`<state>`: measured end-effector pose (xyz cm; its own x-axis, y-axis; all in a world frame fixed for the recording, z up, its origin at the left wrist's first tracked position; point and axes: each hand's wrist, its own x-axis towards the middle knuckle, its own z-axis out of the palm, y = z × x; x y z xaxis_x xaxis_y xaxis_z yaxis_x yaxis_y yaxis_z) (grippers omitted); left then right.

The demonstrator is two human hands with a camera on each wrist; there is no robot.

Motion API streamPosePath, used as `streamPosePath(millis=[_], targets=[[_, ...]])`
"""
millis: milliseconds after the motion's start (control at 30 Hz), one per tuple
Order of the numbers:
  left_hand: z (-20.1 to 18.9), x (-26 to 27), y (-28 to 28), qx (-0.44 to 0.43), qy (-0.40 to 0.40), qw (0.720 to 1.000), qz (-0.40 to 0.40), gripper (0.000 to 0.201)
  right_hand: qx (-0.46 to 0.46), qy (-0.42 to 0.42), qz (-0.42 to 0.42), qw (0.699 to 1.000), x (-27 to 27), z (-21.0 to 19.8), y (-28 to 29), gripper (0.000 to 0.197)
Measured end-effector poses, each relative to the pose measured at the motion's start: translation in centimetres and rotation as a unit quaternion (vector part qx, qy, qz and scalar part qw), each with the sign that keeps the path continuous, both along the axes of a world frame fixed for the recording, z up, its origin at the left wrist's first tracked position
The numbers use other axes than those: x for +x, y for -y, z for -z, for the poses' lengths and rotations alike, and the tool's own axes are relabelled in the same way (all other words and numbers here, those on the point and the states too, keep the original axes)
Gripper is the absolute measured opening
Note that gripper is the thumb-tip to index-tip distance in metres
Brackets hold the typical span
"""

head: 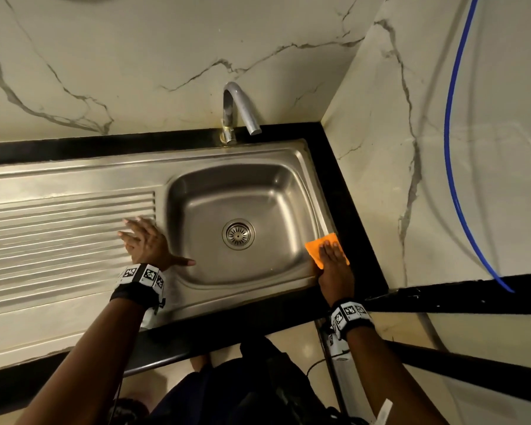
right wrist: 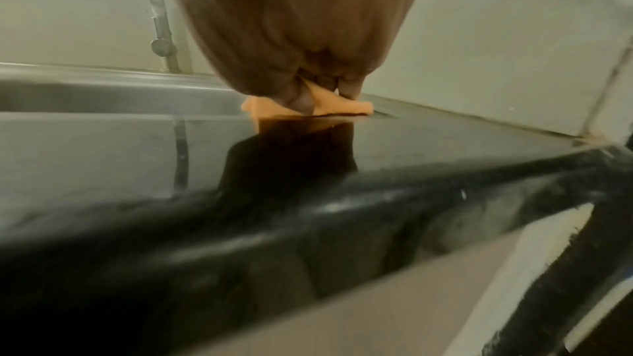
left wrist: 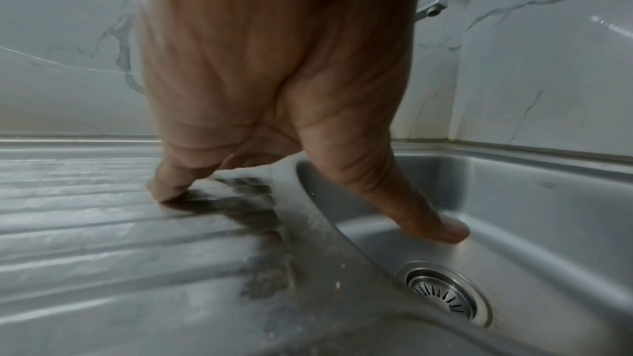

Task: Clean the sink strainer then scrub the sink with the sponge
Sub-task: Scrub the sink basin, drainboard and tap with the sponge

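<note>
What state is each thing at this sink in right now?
Faucet: no water running.
Strainer: seated in the drain.
Sink: basin holds nothing but the strainer.
Sponge: flat on the rim, under the right hand.
Left hand: fingers spread, resting on the drainboard.

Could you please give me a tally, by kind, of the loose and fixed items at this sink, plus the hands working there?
Sponge, orange, under the right hand: 1
Strainer, seated in the drain: 1
Sink basin: 1
Faucet: 1
Blue hose on the wall: 1
Hands, left hand and right hand: 2
Total: 7
</note>
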<state>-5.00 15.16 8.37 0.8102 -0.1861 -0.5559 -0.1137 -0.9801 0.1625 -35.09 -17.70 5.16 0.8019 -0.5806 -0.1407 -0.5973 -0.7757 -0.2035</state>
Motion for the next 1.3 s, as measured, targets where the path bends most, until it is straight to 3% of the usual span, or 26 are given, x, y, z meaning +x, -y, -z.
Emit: streamPosePath(millis=[200, 300, 400, 533, 667, 733, 867, 1300], targets=[[0.1, -1.0, 1.2, -0.016, -0.002, 0.999, -0.049, 0.184, 0.023, 0.012, -0.048, 0.999, 2.7, -2.5, 4.0, 0.065], [0.6, -1.0, 1.5, -0.014, 0.004, 0.998, -0.066, 0.186, 0.008, 0.109, -0.033, 0.993, 7.1, -5.6, 6.7, 0.055], [1.0, -1.0, 1.6, -0.007, 0.017, 0.997, -0.069, 0.187, -0.049, 0.175, -0.088, 0.979, 14.1, -8.2, 10.3, 0.057], [1.7, -0.9, 1.7, 0.0, 0.018, 0.997, -0.075, 0.189, -0.072, 0.13, -0.158, 0.976, 24.2, -8.8, 15.2, 0.057], [1.6, -0.9, 1.7, -0.004, 0.032, 0.996, -0.077, 0.185, -0.087, -0.013, -0.245, 0.966, 29.1, -5.5, 16.8, 0.045], [1.5, -0.9, 1.6, -0.012, 0.036, 0.996, -0.075, 0.183, -0.1, -0.063, -0.263, 0.958, 28.5, -2.8, 17.2, 0.046], [1.6, -0.9, 1.7, -0.008, 0.045, 0.996, -0.071, 0.183, -0.109, -0.044, -0.246, 0.962, 26.2, 0.4, 17.1, 0.055], [0.7, -1.5, 0.7, -0.012, 0.051, 0.997, -0.048, 0.179, -0.087, -0.013, -0.233, 0.968, 10.7, 0.3, 10.4, 0.059]])
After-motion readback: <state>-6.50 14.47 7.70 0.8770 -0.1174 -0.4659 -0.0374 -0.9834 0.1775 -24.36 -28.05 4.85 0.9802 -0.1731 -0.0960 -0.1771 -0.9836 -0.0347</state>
